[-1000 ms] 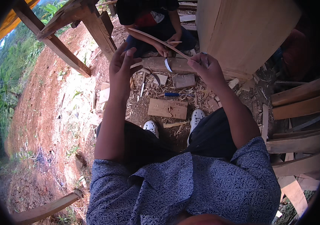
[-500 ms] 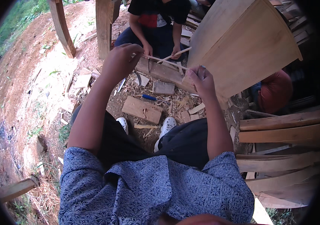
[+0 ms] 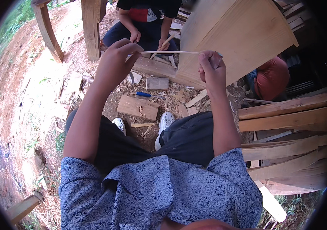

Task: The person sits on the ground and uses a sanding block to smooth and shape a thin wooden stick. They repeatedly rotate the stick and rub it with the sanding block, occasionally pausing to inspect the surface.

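Nearly levelled since the earlier frame, the thin strip (image 3: 173, 51) is pinched at twelve o'clock by the left hand (image 3: 122, 53) and right hand (image 3: 213, 66), its ends hidden; the co-worker (image 3: 147, 25) is cut off above.

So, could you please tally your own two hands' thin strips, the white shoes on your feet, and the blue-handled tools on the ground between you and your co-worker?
Thin wooden strip, held between left hand and right hand: 1
White shoes, left shoe and right shoe: 2
Blue-handled tool: 1
Total: 4
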`<action>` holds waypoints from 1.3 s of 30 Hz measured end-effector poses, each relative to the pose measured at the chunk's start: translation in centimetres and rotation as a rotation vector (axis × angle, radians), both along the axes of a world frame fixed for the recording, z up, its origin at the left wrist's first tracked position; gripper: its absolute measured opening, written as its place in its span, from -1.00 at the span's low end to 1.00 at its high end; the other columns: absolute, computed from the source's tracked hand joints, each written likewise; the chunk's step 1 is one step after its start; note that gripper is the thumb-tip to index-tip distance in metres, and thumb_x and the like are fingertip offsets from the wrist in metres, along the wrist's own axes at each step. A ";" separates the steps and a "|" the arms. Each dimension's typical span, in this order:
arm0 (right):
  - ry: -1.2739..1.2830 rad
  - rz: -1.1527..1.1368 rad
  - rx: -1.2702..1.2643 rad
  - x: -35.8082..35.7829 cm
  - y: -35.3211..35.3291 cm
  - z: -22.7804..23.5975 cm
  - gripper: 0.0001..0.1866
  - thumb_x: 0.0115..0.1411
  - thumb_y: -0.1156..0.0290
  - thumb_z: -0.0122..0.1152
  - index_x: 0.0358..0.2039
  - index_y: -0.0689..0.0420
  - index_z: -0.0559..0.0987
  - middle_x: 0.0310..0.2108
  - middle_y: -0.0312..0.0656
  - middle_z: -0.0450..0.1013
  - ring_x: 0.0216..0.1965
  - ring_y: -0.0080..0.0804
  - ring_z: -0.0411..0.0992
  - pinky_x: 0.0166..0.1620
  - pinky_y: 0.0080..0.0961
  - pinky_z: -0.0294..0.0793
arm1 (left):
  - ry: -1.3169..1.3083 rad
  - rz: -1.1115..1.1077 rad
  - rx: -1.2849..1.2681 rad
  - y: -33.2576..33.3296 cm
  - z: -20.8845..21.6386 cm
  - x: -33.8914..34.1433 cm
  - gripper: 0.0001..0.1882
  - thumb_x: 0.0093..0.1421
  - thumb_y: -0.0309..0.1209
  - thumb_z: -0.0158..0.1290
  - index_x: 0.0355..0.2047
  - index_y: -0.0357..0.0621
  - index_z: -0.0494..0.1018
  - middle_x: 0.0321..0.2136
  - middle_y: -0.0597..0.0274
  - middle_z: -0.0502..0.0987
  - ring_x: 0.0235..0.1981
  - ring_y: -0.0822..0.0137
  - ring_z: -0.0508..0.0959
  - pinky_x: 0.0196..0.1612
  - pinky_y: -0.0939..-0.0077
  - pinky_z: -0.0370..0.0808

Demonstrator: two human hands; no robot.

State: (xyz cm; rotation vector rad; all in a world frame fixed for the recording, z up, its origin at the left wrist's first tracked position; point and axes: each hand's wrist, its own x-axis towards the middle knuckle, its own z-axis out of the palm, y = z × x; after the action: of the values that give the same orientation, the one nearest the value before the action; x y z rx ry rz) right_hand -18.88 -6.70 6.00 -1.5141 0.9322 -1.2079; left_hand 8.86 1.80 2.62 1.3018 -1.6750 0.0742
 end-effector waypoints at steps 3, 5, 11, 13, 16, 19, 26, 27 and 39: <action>-0.031 0.015 -0.134 0.2 0.4 1.4 -0.80 0.23 0.31 0.32 -0.25 0.15 0.55 -0.56 -0.47 0.34 -0.66 -0.83 0.20 -0.66 -0.80 0.07 | 0.032 -0.009 -0.005 0.7 0.7 -0.5 -0.88 0.12 -0.55 0.22 -0.32 -0.14 0.55 -0.40 0.26 0.54 -0.38 0.30 0.59 -0.33 0.45 0.51; -0.067 -0.013 -0.132 1.0 1.5 2.9 -0.85 0.23 0.37 0.32 -0.26 0.12 0.54 -0.54 -0.46 0.35 -0.59 -0.81 0.26 -0.63 -0.84 0.12 | 0.024 -0.005 -0.030 1.0 0.9 -0.6 -0.88 0.12 -0.55 0.22 -0.32 -0.15 0.53 -0.40 0.26 0.53 -0.39 0.33 0.59 -0.35 0.47 0.50; -0.050 0.020 -0.225 2.0 1.6 4.5 -0.72 0.24 0.33 0.31 -0.10 0.16 0.52 -0.49 -0.46 0.37 -0.61 -0.82 0.25 -0.64 -0.83 0.14 | 0.138 -0.012 -0.064 1.3 1.0 -1.0 -0.86 0.08 -0.54 0.23 -0.34 -0.18 0.51 -0.44 0.20 0.47 -0.43 0.23 0.55 -0.35 0.38 0.49; -0.023 0.034 -0.276 2.7 1.1 4.7 -0.62 0.24 0.30 0.31 0.01 0.19 0.51 -0.47 -0.45 0.38 -0.62 -0.82 0.24 -0.65 -0.81 0.13 | 0.167 -0.003 -0.053 1.3 0.7 -0.5 -0.87 0.11 -0.53 0.22 -0.32 -0.20 0.52 -0.43 0.23 0.49 -0.43 0.34 0.56 -0.36 0.45 0.49; 0.017 0.073 -0.279 3.1 -0.3 5.0 -0.53 0.24 0.29 0.31 0.11 0.17 0.48 -0.42 -0.42 0.40 -0.59 -0.83 0.26 -0.65 -0.83 0.15 | 0.696 -0.062 0.189 0.3 -0.7 0.3 -0.85 0.25 -0.42 0.18 -0.22 -0.20 0.51 -0.40 0.34 0.52 -0.44 0.50 0.52 -0.35 0.57 0.47; 0.120 0.138 -0.121 1.3 -3.7 3.2 -0.52 0.25 0.26 0.30 0.14 0.12 0.48 -0.41 -0.42 0.38 -0.59 -0.85 0.25 -0.67 -0.85 0.13 | 1.301 -0.318 0.297 -0.3 -1.0 1.8 -0.75 0.32 -0.25 0.09 -0.11 -0.15 0.49 -0.31 0.38 0.55 -0.36 0.56 0.50 -0.25 0.60 0.49; 0.182 0.059 0.144 -0.1 -7.6 -5.2 -0.66 0.31 0.25 0.21 0.02 0.14 0.51 -0.51 -0.42 0.35 -0.59 -0.84 0.28 -0.70 -0.84 0.06 | 1.423 -0.245 0.367 -1.1 -2.1 3.2 -0.81 0.33 -0.26 0.08 -0.18 -0.08 0.52 -0.35 0.49 0.57 -0.43 0.68 0.45 -0.31 0.72 0.43; 0.167 0.081 0.143 0.1 -7.8 -5.7 -0.67 0.31 0.25 0.20 0.00 0.14 0.52 -0.51 -0.42 0.36 -0.59 -0.82 0.28 -0.69 -0.83 0.08 | 1.393 -0.250 0.404 -1.1 -2.3 3.5 -0.80 0.32 -0.29 0.09 -0.12 -0.08 0.50 -0.21 0.40 0.59 -0.36 0.59 0.46 -0.26 0.66 0.45; 0.380 0.413 -0.066 3.8 -1.4 -6.7 -0.76 0.25 0.29 0.28 -0.19 0.19 0.62 -0.47 -0.41 0.41 -0.47 -0.74 0.29 -0.41 -0.64 0.30 | 1.033 -0.510 0.663 -2.9 -4.5 -3.8 -0.76 0.29 -0.25 0.16 -0.15 -0.10 0.58 -0.30 0.44 0.58 -0.32 0.62 0.48 -0.21 0.62 0.43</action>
State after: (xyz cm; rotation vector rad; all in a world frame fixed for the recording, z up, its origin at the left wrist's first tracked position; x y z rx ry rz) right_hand -15.07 -8.10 -0.69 -1.9163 0.7689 -0.6728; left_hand 5.09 -1.14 -1.84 0.9985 -1.0494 -1.3217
